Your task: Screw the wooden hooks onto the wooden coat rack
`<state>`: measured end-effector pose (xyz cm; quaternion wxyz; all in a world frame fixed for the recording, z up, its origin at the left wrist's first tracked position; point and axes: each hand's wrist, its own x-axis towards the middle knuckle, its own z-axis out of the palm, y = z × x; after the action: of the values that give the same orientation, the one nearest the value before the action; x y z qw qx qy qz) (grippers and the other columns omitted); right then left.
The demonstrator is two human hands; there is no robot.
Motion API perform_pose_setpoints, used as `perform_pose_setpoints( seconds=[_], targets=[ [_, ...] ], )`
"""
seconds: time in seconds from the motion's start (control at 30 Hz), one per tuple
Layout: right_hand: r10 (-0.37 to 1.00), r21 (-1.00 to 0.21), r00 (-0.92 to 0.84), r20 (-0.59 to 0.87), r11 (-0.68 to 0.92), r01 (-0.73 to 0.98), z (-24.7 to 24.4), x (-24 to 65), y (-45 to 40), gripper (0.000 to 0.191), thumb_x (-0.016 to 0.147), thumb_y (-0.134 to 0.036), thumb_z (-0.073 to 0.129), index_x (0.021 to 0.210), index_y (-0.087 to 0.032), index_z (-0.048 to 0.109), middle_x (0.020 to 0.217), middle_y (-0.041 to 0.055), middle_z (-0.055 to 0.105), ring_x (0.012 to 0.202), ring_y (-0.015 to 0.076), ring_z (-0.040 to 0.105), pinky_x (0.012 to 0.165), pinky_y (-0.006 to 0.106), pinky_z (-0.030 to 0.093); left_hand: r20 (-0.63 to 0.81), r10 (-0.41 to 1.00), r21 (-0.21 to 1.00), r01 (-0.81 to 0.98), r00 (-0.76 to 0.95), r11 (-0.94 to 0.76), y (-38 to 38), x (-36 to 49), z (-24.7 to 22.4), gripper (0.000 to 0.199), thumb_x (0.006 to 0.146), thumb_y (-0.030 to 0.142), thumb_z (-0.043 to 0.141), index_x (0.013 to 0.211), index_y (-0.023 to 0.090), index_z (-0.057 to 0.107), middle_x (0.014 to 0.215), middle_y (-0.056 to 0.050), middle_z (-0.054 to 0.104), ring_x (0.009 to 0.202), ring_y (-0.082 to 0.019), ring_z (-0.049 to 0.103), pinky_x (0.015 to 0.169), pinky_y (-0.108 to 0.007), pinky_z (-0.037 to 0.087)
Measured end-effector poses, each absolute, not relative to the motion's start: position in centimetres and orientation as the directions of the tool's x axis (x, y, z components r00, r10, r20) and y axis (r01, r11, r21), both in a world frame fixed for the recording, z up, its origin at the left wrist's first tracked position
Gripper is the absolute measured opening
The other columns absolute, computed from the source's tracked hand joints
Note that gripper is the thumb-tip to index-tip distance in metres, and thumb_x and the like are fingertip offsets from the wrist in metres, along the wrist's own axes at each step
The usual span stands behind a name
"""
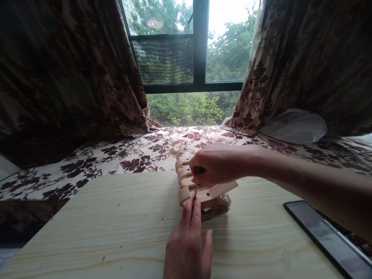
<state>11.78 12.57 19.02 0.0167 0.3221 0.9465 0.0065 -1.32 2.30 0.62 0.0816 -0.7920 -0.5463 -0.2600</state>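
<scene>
A pale wooden piece (210, 193) with several rounded, finger-like ends and small dark holes lies on a rough, bark-brown block (216, 209). Above it, my right hand (216, 164) is closed around a tool with a dark handle (200, 169), mostly hidden by the fingers. A thin dark shaft (197, 190) slants down from beneath that fist toward my left fingertips; I cannot tell whether it belongs to the tool. My left hand (187, 240) reaches in from below, its fingers stretched out against the near rounded end and its thumb held apart.
The light wood-grain table (116, 217) has several small dark crumbs scattered on it. A phone (325, 236) lies at the right edge, under my right forearm. Behind are a floral cloth (136, 162), a white plastic bag (293, 126), patterned curtains (252, 93) and a window (199, 50).
</scene>
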Motion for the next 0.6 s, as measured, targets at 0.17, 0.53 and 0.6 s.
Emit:
perform_pose_setpoints(
  seconds=[0.17,0.53,0.6],
  targets=[
    [0.628,0.083,-0.745,-0.223,0.774,0.628,18.8,14.1,10.9,0.016,0.074,-0.011,0.055,0.081,-0.017,0.067,0.073,0.0051,0.065,0.060,0.0139,0.052,0.051,0.025,0.030,0.677,0.725,0.263,0.877,0.129,-0.402,2.0,-1.3,1.7,0.048,0.085,0.016,0.047,0.133,0.019,0.041,0.135,-0.012,0.051,0.120,-0.022,0.053,0.093,-0.030,0.049],
    [0.824,-0.394,-0.555,0.118,0.551,0.735,7.7,16.5,7.8,0.029,0.092,-0.018,0.034,0.117,-0.018,0.049,0.090,0.0078,0.068,0.076,0.0203,0.063,0.062,0.029,0.040,0.327,0.914,0.859,0.479,-0.239,-0.182,4.2,-3.1,3.4,0.044,0.076,0.036,0.059,0.117,0.025,0.050,0.123,-0.005,0.053,0.108,-0.022,0.054,0.091,-0.037,0.047],
    [0.830,-0.361,-0.543,0.124,0.548,0.754,7.0,15.8,7.6,0.032,0.091,-0.016,0.035,0.119,-0.019,0.050,0.089,0.0086,0.068,0.077,0.0219,0.064,0.061,0.030,0.039,0.203,0.961,0.919,0.377,-0.187,-0.120,4.7,-3.2,2.8,0.046,0.075,0.038,0.059,0.118,0.023,0.050,0.123,-0.006,0.054,0.111,-0.024,0.054,0.097,-0.042,0.042]
  ],
)
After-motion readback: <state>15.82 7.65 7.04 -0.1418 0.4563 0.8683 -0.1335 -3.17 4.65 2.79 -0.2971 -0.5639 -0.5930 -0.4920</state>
